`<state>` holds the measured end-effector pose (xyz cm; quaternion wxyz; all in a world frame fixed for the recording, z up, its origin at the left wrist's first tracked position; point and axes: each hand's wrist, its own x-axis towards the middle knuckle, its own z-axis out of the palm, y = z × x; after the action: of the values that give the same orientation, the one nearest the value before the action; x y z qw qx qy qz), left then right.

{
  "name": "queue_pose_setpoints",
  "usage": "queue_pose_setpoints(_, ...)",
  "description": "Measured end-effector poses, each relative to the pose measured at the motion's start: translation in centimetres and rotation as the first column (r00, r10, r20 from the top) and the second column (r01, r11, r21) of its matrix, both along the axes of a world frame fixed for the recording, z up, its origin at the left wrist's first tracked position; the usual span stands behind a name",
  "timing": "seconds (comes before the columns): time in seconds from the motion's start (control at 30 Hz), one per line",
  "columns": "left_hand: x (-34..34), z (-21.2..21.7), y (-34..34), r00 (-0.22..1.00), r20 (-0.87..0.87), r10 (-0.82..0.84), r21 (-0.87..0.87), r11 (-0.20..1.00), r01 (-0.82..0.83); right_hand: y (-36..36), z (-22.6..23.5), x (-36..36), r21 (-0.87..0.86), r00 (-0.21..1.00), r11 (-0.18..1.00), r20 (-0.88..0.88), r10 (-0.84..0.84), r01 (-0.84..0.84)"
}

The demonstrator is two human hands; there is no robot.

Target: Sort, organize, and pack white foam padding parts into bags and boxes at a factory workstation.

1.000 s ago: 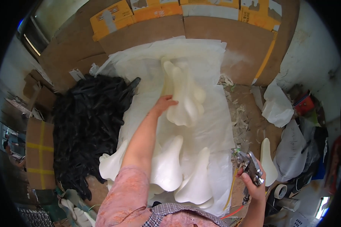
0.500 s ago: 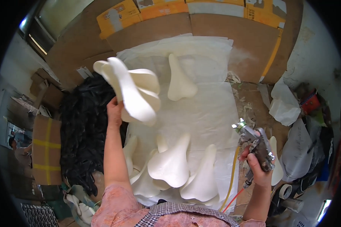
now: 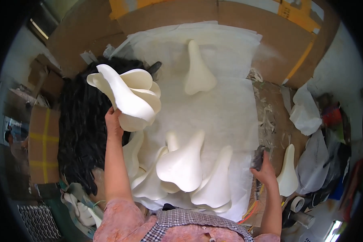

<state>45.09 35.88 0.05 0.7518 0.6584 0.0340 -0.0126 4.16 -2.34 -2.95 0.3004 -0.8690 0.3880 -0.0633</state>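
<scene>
My left hand [image 3: 114,121] is closed on several cream bicycle saddle pads [image 3: 127,99], fanned out in a bunch above the left edge of the white sheet [image 3: 226,117]. My right hand [image 3: 265,171] grips a grey metal spray gun [image 3: 258,158] beside the sheet's right edge; fingers and foreshortening hide part of the gun. One lone saddle pad [image 3: 199,76] lies at the far end of the sheet. Along the near side rest several more pads [image 3: 183,167], some overlapping.
A heap of black floppy pieces [image 3: 78,133] lies on the left. Cardboard panels [image 3: 169,18] stand behind the sheet. On the right are another pad [image 3: 288,173], crumpled white wrapping [image 3: 304,111] and a tape roll [image 3: 297,204]. Hoses [image 3: 250,211] run near my right forearm.
My left hand has moved the held pads slightly left. My right hand has lowered and turned the spray gun, so less of it shows. The whole view has also shifted.
</scene>
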Motion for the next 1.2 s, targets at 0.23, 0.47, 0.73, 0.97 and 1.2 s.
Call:
queue_pose_setpoints(0.23, -7.6, 5.0, 9.0, 0.993, 0.040, 0.114, -0.162, 0.981, -0.106, -7.6, -9.8, 18.6, 0.057, 0.932, 0.963, 0.272, 0.238, -0.262)
queue_pose_setpoints(0.47, -18.6, 7.8, 14.9, 0.912, 0.047, 0.409, 0.074, 0.909, -0.411, -13.5, -18.3, 38.8, 0.398, 0.931, 0.873, 0.332, 0.151, -0.283)
queue_pose_setpoints(0.73, -28.2, 9.0, 15.9, 0.967, -0.145, 0.210, 0.220, 0.960, -0.176, -0.7, -2.8, 26.8, 0.399, 0.872, 0.782, 0.321, 0.370, -0.479)
queue_pose_setpoints(0.97, -26.2, 7.2, 7.5, 0.932, -0.304, -0.197, 0.190, 0.946, 0.262, 8.5, 4.3, 8.4, 0.508, 0.795, 0.623, 0.490, 0.359, -0.595)
queue_pose_setpoints(1.2, -28.1, 5.4, 4.7, 0.966, -0.253, -0.049, 0.031, 0.998, 0.059, 5.7, -9.3, -3.9, 0.874, 0.987, 0.477, 0.017, 0.160, -0.093)
